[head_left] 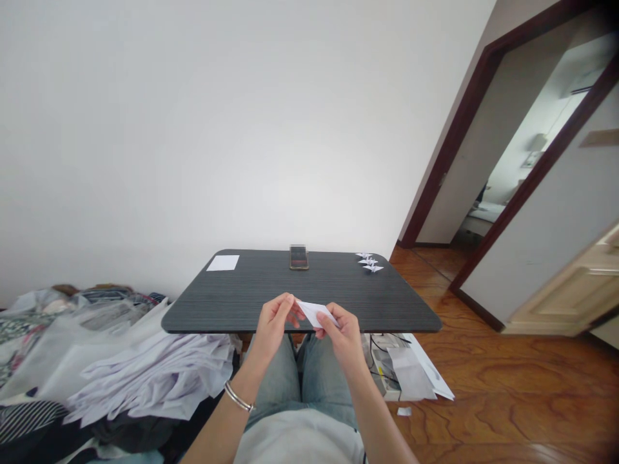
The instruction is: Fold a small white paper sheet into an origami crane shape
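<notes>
A small piece of folded white paper [313, 312], pointed at its left end, is held over the front edge of the dark table [261, 283]. My right hand [342, 330] grips its wider right part, with the thumb lying on top. At the pointed left tip, my left hand [276, 317] pinches with thumb and forefinger; its other fingers curl beneath. The paper's underside is hidden. Several folded white paper cranes [371, 268] stand in a row near the table's back right corner. A flat white sheet of paper [223, 263] lies at the back left.
A phone [298, 256] is at the table's back edge, by the white wall [290, 129]. Piled clothes [159, 374] and plastic bags fill the left side. Right of my legs are a box with cables [384, 367] and papers on the wooden floor [507, 386]. A doorway opens at right.
</notes>
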Demonstrator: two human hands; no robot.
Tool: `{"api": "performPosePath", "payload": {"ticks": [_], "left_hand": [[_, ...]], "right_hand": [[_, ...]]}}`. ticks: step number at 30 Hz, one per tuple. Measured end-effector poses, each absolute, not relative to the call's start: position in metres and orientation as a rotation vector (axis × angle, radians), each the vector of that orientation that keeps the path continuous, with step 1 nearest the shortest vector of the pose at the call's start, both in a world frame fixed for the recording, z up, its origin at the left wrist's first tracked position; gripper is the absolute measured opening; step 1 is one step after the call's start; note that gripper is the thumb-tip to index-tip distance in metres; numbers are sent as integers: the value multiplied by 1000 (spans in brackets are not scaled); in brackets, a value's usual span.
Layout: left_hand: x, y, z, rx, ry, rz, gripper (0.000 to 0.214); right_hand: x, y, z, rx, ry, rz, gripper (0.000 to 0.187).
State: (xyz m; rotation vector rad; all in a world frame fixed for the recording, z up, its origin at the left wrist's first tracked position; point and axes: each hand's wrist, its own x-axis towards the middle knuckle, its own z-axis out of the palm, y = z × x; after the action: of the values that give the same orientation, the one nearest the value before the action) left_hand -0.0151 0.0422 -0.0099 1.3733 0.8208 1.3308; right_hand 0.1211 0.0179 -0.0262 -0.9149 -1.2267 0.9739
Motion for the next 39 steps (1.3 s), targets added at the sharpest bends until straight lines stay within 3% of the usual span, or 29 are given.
{"api": "performPosePath", "payload": {"ticks": [18, 28, 39], "left_hand": [[-19, 42, -5, 1542, 852, 1174, 27], [-30, 46, -3, 1712, 851, 1059, 33], [-23, 45, -3, 1534, 797, 1117, 29]], "right_hand": [[120, 16, -26, -948, -1276, 950, 26], [121, 19, -29, -940, -1282, 983, 26], [120, 18, -28, -952, -1278, 986, 25]]}}
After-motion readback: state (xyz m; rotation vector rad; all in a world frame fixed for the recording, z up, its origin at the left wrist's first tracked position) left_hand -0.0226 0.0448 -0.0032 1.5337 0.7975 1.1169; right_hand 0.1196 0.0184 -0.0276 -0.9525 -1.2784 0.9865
